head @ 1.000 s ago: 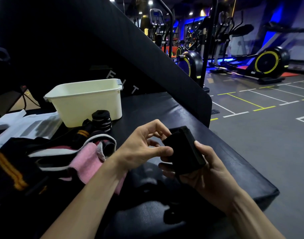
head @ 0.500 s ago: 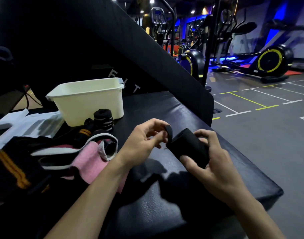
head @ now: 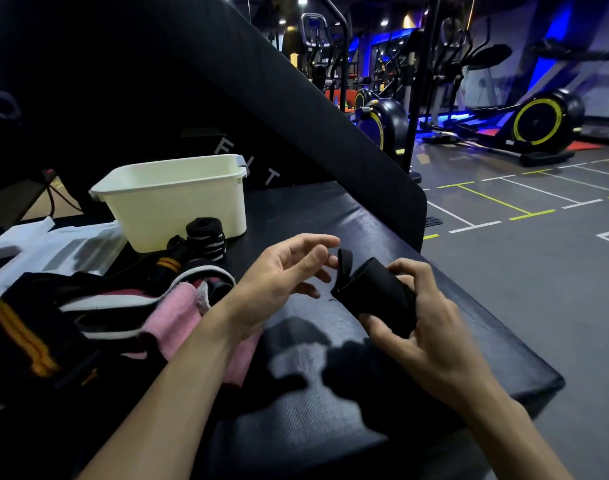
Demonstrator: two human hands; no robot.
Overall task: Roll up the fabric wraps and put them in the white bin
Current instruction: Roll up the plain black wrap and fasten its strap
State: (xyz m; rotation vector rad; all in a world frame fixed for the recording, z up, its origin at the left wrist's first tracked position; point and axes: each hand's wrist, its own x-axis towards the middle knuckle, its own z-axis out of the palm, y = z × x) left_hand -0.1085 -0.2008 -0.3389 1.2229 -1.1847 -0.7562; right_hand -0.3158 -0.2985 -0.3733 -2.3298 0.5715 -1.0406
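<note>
My right hand (head: 424, 327) grips a rolled black fabric wrap (head: 375, 294) above the black padded bench (head: 330, 403). A short loose end of the wrap sticks up at its left. My left hand (head: 282, 271) hovers just left of that end, fingers relaxed and holding nothing. The white bin (head: 171, 199) stands at the back left of the bench. A rolled black wrap with white stripes (head: 206, 239) stands upright in front of the bin. A heap of unrolled wraps (head: 99, 306), black, pink, white-striped and orange-striped, lies to the left.
A slanted black padded panel (head: 313, 109) rises behind the bench. White packaging (head: 50, 244) lies at the far left. The bench edge drops off at the right to a grey gym floor (head: 538, 254) with exercise machines (head: 538, 123) beyond.
My left hand let go of the wrap's loose end and opened. My right hand turned the roll from upright to lying across its fingers.
</note>
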